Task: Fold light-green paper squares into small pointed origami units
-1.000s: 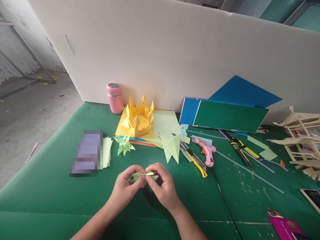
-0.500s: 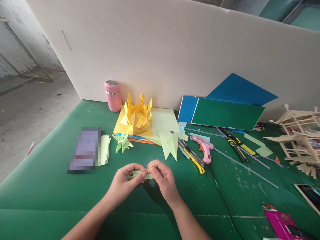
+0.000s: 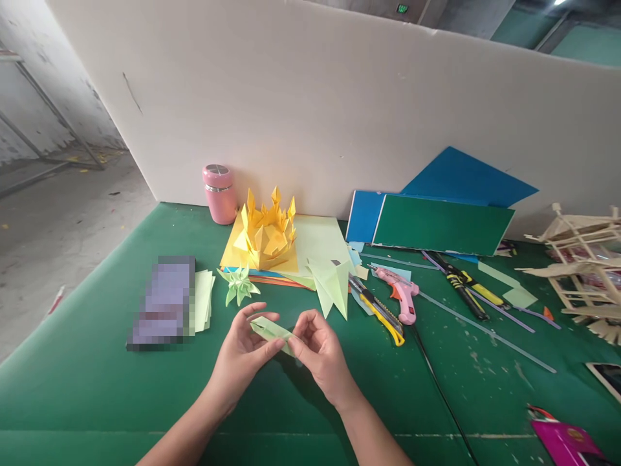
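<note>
Both hands hold one small folded piece of light green paper [image 3: 270, 329] just above the green table [image 3: 97, 388]. My left hand [image 3: 242, 356] pinches its left end between thumb and fingers. My right hand [image 3: 320, 353] pinches its right end, fingers curled. The strip is tilted, its left end higher. Beyond the hands lie a small green origami star [image 3: 239, 285], a pointed light green folded shape [image 3: 332, 285] and a yellow origami crown [image 3: 268, 232] on coloured sheets.
A pink flask [image 3: 219, 193] stands by the white board wall. A yellow utility knife [image 3: 381, 312], pink glue gun [image 3: 400, 292], black-yellow tool [image 3: 460, 288], blue and green boards [image 3: 436, 223] and a wooden stick model [image 3: 587, 265] lie right. A blurred block [image 3: 163, 301] lies left.
The hands have lifted the green paper slightly and turned it, so the strip now slopes down to the right. The fingers have loosened around it, showing more of the paper.
</note>
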A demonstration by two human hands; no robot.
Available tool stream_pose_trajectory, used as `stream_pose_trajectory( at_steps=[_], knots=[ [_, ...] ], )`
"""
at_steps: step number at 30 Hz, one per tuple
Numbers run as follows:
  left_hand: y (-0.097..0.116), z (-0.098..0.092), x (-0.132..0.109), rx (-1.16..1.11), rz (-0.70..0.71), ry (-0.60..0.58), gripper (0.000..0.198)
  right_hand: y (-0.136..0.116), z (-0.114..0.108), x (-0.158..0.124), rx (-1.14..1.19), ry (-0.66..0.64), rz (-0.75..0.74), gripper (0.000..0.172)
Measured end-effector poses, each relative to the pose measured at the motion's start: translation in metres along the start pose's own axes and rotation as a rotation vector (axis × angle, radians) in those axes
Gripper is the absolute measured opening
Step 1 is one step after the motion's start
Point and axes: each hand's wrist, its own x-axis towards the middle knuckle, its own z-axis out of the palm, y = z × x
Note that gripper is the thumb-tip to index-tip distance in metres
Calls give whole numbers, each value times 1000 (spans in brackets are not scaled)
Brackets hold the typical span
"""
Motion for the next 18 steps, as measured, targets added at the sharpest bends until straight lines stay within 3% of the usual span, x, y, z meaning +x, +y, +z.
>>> stream_pose_trajectory(
  at_steps=[5, 11, 18],
  knots=[
    [-5, 3, 2, -95, -74, -49, 57, 3, 5, 2, 36, 72, -78, 23],
    [-11, 2, 5, -78, -23, -118, 30, 7, 9, 1, -94, 26, -123, 15],
    [-15, 6, -1, 31, 68, -137, 32, 3, 6, -7, -201, -88, -200, 14]
  ],
)
